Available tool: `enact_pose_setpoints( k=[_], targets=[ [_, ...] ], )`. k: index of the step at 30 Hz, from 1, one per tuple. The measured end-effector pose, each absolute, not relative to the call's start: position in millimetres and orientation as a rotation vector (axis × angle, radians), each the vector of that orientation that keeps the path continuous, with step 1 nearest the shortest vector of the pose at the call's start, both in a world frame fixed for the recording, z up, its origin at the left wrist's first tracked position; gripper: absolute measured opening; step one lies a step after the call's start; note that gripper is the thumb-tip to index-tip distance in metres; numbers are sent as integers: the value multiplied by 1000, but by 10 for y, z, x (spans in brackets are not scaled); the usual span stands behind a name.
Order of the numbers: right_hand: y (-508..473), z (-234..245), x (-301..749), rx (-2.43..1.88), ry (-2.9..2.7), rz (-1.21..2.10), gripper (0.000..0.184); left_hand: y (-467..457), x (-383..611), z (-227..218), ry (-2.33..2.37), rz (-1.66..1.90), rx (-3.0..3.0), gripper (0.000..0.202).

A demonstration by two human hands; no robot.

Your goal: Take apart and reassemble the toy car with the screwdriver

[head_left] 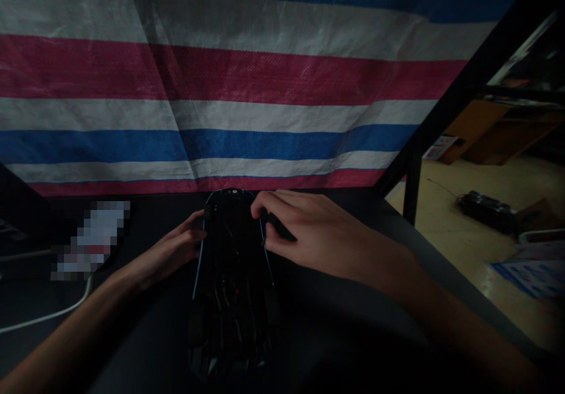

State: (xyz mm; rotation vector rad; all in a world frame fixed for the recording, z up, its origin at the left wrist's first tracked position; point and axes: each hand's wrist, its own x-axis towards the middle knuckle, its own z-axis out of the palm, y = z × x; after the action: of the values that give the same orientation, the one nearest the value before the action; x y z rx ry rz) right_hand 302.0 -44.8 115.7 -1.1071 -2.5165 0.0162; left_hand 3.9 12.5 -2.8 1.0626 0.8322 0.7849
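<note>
A dark toy car (232,259) lies on the black tabletop, seemingly underside up, its narrower end pointing away from me. Thin pale-blue edges run along both its sides, and a small red spot shows near its middle. Against its left side, near the far end, press the fingers of my left hand (179,247). My right hand (309,229) is at the far right corner, with index finger and thumb bent around the edge there. Darkness hides most detail on the car and what exactly the right fingertips touch.
A pixelated phone-like device (95,238) with a white cable (66,311) lies at the left. Behind the table (353,335) hangs a striped plastic sheet (265,76). A dark frame post (412,188) stands at right; beyond it, a black object (488,210) and cardboard sit on the floor.
</note>
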Motion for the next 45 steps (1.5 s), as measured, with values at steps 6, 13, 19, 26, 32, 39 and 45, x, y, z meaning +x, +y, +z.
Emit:
enact_pose_setpoints(
  k=[6, 13, 19, 26, 32, 39, 45],
  targets=[
    [-468, 1137, 2973, -1312, -2457, -161, 30, 108, 60, 22, 857, 785, 1073, 53],
    [-427, 1152, 2991, -1080, -2550, -8, 23, 126, 52, -6, 874, 784, 1089, 58],
    [-497, 1161, 2980, -1296, -2462, -165, 31, 107, 64, 17, 882, 785, 1074, 58],
    [-476, 1190, 3086, -1141, -2529, 26, 24, 134, 43, -21, 879, 775, 1068, 58],
    [-369, 1104, 3053, -1362, -2445, -78, 27, 155, 5, -61, 851, 776, 1038, 61],
    [-530, 1184, 3025, -1407, -2479, -187, 33, 133, 30, 1, 920, 781, 1037, 64],
    [-489, 1166, 3099, -1101, -2553, 9, 25, 133, 53, 26, 935, 777, 1082, 64]
  ],
)
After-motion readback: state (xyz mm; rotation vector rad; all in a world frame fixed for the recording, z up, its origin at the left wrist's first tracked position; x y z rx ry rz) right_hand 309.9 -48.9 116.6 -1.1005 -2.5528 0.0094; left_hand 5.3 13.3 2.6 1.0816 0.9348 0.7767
